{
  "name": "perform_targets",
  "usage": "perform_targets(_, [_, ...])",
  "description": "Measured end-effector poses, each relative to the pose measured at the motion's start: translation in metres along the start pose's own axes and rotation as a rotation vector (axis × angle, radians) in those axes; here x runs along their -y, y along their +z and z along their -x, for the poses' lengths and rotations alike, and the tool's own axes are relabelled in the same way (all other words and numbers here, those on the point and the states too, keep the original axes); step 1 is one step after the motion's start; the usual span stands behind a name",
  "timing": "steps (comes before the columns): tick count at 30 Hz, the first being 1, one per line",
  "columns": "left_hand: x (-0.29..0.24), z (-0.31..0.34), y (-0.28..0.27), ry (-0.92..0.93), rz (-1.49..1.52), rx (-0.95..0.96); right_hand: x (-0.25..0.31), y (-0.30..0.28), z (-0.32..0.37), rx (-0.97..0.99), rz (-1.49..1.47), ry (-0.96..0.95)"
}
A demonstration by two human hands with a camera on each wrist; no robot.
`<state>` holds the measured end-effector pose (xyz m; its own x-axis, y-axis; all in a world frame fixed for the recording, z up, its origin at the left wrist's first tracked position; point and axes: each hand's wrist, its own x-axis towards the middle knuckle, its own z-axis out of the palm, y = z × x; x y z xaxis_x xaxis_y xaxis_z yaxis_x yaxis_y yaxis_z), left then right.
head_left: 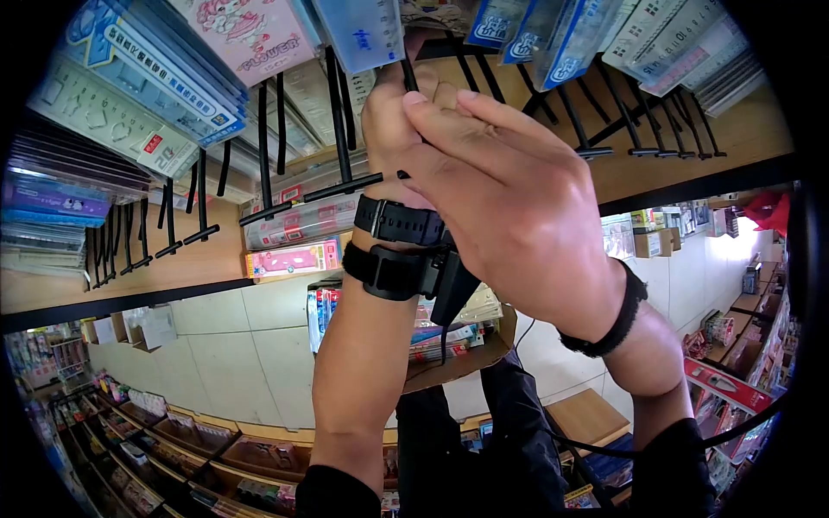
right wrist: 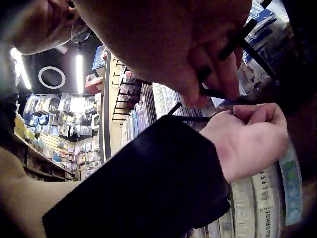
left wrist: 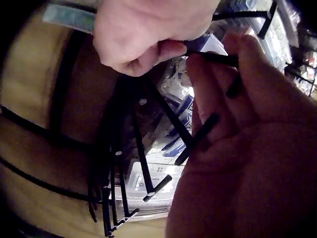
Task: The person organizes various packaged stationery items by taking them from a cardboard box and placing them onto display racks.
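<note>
In the head view my left hand (head_left: 389,125) is partly hidden behind my right hand (head_left: 522,194), up at a rack of black display hooks. Between the two hands runs one thin black display hook (left wrist: 218,57). Curled fingers of the left hand (left wrist: 153,32) pinch it on the rack side in the left wrist view. The right hand (left wrist: 252,134) holds its outer part between thumb and fingers, palm toward that camera. A clear blue ruler pack (head_left: 363,34) hangs just beyond the hands.
More hooks with crossbar ends (head_left: 276,214) stick out around the hands. Packaged rulers (head_left: 160,60) hang at the left, blue packs (head_left: 553,39) at the right. Below, a cardboard box (head_left: 466,367) of packaged goods stands by the person's legs. A cable (head_left: 596,449) trails from the right arm.
</note>
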<state>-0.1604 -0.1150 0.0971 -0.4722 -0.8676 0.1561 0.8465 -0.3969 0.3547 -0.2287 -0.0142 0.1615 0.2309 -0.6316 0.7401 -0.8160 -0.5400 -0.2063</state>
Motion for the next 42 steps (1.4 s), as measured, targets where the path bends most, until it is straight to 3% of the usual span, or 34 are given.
perform_targets(2, [-0.003, 0.008, 0.007, 0.037, -0.334, -0.128, 0.000, 0.000, 0.000, -0.001, -0.023, 0.004])
perform_targets(3, [-0.001, 0.006, -0.005, 0.033, -0.333, -0.131, 0.000, -0.001, 0.000, 0.000, -0.024, 0.008])
perform_targets(5, [0.005, 0.003, -0.042, 0.290, -1.007, -0.024, 0.000, -0.009, -0.001, 0.128, -0.034, 0.040])
perform_targets(6, [0.005, 0.008, -0.045, 0.273, -1.001, -0.049, -0.001, -0.012, -0.001, 0.138, -0.006, 0.015])
perform_targets(9, [0.001, 0.047, -0.032, -0.001, -0.634, -0.244, 0.000, -0.025, 0.014, 0.192, -0.029, 0.032])
perform_targets(12, [-0.019, 0.081, -0.044, -0.324, -0.354, -0.453, -0.006, -0.044, 0.052, 0.099, -0.274, -0.218])
perform_targets(14, [-0.012, 0.127, -0.070, -0.265, -0.388, -0.791, 0.006, -0.029, 0.105, 0.161, -0.442, 0.073])
perform_targets(16, [-0.008, 0.196, -0.118, -0.359, -0.376, -0.741, 0.015, -0.002, 0.176, 0.300, -0.555, 0.595])
perform_targets(17, [0.001, 0.221, -0.119, -0.391, -0.494, -0.923, 0.019, 0.010, 0.209, 0.467, -0.552, 0.917])
perform_targets(19, [0.013, 0.268, -0.125, -0.564, -0.715, -0.982, 0.028, 0.036, 0.263, 0.756, -0.517, 1.219])
perform_targets(22, [0.036, 0.343, -0.152, -0.678, -0.748, -1.005, 0.043, 0.092, 0.353, 0.934, -0.226, 0.783])
perform_targets(25, [0.049, 0.390, -0.154, -0.793, -0.693, -1.066, 0.054, 0.141, 0.364, 0.795, -0.117, 0.579])
perform_targets(28, [0.054, 0.410, -0.138, -0.888, -0.843, -1.067, 0.053, 0.177, 0.372, 0.826, 0.080, 0.423])
perform_targets(32, [0.057, 0.433, -0.129, -0.850, -0.836, -1.053, 0.058, 0.197, 0.392, 0.958, 0.261, 0.486])
perform_targets(35, [0.056, 0.443, -0.128, -0.853, -0.817, -1.055, 0.061, 0.204, 0.415, 0.898, 0.398, 0.529])
perform_targets(39, [0.050, 0.443, -0.129, -0.887, -0.845, -1.010, 0.060, 0.205, 0.415, 1.018, 0.382, 0.588])
perform_targets(42, [0.045, 0.441, -0.135, -0.895, -0.873, -0.969, 0.063, 0.204, 0.423, 0.849, 0.364, 0.600])
